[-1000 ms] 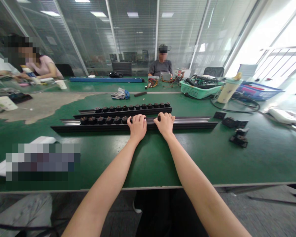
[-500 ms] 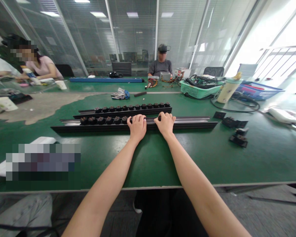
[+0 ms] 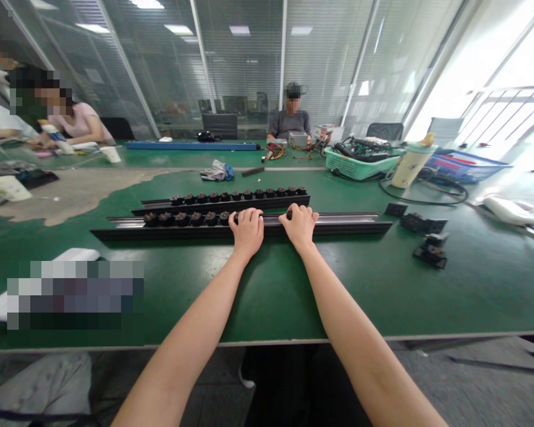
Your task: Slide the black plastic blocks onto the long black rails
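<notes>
A long black rail (image 3: 347, 226) with a shiny metal channel lies crosswise in front of me. Black round pieces (image 3: 197, 219) stand in a row along its left half. My left hand (image 3: 248, 230) is curled over the right end of that row, fingers closed around black round pieces and mostly covering them. A little to the right, my right hand (image 3: 301, 226) is closed on a black piece (image 3: 289, 214) at the channel, of which only a small part shows. Bare channel lies between the hands. Behind is a second black rail (image 3: 249, 203), also filled with round pieces.
Loose black parts (image 3: 431, 250) lie at right. Farther back are a green basket (image 3: 360, 166) of cables, a yellow tumbler (image 3: 410, 169), a blue basket (image 3: 476, 169) and gloves (image 3: 217, 171). A person (image 3: 289, 123) sits opposite; others are at left. The table edge (image 3: 285, 342) is near me.
Both hands stay almost where they were on the front rail, closed as before. The view has shifted very slightly.
</notes>
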The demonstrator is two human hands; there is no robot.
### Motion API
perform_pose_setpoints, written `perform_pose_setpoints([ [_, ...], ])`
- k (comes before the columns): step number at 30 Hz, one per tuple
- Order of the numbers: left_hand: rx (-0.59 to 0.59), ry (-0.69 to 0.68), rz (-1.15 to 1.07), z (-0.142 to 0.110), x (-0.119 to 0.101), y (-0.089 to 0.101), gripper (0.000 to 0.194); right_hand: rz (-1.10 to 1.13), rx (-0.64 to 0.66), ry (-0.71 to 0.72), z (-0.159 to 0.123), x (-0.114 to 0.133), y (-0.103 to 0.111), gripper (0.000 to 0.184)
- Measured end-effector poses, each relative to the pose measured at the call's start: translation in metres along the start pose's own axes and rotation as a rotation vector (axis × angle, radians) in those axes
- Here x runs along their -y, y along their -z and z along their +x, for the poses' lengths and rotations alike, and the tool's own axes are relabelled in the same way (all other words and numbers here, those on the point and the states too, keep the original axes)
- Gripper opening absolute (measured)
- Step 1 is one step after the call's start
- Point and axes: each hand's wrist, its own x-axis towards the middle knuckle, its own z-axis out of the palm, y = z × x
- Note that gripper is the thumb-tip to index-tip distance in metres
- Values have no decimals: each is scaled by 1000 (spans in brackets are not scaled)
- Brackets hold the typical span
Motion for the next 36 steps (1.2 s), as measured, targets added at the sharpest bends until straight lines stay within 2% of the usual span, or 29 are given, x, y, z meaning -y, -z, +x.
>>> perform_pose_setpoints([
  [14,13,12,-19,1,-3,3,35,-13,-3,-14,-1,-1,-1,28],
  [26,18,15,-12,1,-3,2,35,-29,76,-40,3,-6,4,31],
  [36,-7,1,-33,1,-2,0,35,3,52,-7,5,-10,0,28],
])
